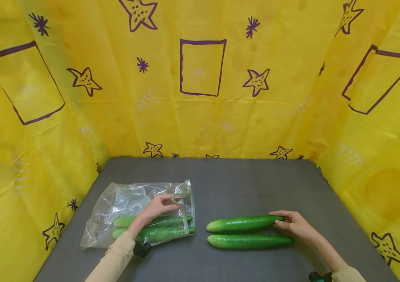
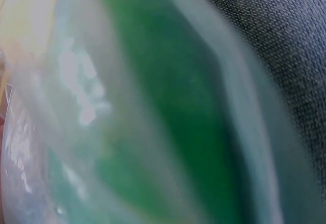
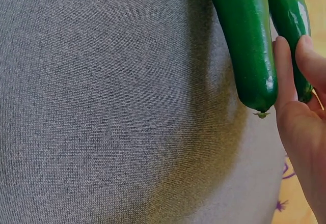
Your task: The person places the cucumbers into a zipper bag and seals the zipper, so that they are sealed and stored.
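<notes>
A clear zip bag (image 1: 101, 213) lies on the left with two green cucumbers (image 1: 162, 235) inside, their dark ends by its mouth. My left hand (image 1: 157, 207) pinches the upper edge of that mouth and lifts it a little. To the right, two more cucumbers lie side by side, pale ends toward the bag. My right hand (image 1: 296, 226) grips the dark end of the farther cucumber (image 1: 242, 223) between thumb and fingers. The nearer cucumber (image 3: 249, 46) lies beside it, not held. Bag film and blurred green fill the left wrist view.
The dark grey cloth-covered table (image 1: 217, 188) spreads under everything. Yellow fabric walls (image 1: 200, 125) with drawn stars and rectangles stand at the back and both sides. A dark wrist strap (image 1: 142, 249) sits at the left cuff.
</notes>
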Motion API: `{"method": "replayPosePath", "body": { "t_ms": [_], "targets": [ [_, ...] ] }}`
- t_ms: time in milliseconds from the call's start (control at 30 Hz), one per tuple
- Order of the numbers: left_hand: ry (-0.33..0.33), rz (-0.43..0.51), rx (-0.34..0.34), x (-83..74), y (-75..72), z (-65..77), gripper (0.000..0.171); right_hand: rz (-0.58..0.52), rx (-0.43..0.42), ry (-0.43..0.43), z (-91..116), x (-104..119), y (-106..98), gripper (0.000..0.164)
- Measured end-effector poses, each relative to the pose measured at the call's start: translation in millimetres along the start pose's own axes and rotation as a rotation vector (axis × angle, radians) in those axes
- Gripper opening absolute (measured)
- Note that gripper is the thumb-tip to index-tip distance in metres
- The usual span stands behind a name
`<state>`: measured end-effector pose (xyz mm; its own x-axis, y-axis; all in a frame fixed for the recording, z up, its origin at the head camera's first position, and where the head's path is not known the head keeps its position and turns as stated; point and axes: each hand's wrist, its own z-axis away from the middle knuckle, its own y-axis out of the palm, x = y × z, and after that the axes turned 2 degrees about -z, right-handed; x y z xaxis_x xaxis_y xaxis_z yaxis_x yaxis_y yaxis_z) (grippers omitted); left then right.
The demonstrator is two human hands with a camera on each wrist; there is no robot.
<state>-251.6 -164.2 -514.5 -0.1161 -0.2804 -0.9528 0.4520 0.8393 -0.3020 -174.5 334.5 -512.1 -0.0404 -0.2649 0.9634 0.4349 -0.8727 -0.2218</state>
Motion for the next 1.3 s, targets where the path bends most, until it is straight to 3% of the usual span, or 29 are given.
{"method": "replayPosePath", "body": {
  "t_ms": [367, 667, 900, 1300],
  "targets": [
    [-0.001, -0.027, -0.019, 7.0, 0.1, -0.9, 0.044, -0.046, 0.003, -0.012, 2.7, 6.9, -0.8, 0.050],
    [0.093, -0.012, -0.006, 10.9, 0.9, -0.6, 0.044, -0.045, -0.014, -0.014, 3.2, 15.8, -1.5, 0.049],
    [0.010, -0.016, -0.014, 4.8, 0.7, -0.3, 0.044, -0.017, -0.073, -0.015, 1.1, 22.0, -2.1, 0.048],
    [0.019, 0.036, 0.004, 5.4, 1.0, -1.2, 0.045, 0.024, -0.155, -0.031, -9.4, 30.4, 0.8, 0.046]
  ]
}}
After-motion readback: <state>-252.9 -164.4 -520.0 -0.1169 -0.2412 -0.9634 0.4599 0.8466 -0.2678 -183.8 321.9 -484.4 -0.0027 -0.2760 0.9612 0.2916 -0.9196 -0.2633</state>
